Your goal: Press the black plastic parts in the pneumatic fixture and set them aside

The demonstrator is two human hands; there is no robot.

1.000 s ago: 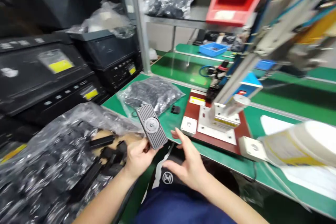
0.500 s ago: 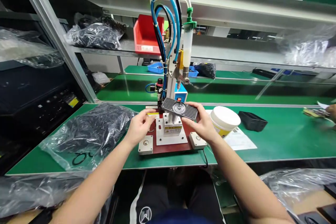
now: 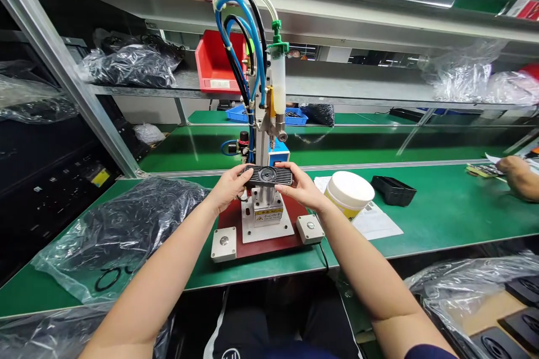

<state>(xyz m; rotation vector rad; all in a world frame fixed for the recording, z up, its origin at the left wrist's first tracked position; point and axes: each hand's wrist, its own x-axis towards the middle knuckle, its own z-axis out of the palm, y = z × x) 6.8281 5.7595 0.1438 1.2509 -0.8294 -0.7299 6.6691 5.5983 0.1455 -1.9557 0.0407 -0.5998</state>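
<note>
A flat black ribbed speaker panel (image 3: 268, 175) with a round ring at its centre is held level between both hands. My left hand (image 3: 232, 186) pinches its left end, thumb on top. At the right end, my right hand (image 3: 300, 185) grips with thumb and fingers. Directly behind and below the panel stands a dispensing machine (image 3: 261, 146), its milky syringe (image 3: 278, 81) hanging above the panel, apart from it. The machine's red-brown base (image 3: 261, 243) carries a button box (image 3: 224, 244) on the left and another button box (image 3: 310, 229) on the right.
A white tub (image 3: 350, 193) and a black tray (image 3: 393, 189) stand right of the machine. A clear plastic bag (image 3: 138, 224) with dark rings lies left. Another person's hand (image 3: 520, 175) is at far right. More black panels (image 3: 524, 325) lie in a box lower right.
My left hand has closed on the panel's left end, where it was apart before. The panel has gone from tilted to level. The view has shifted slightly.
</note>
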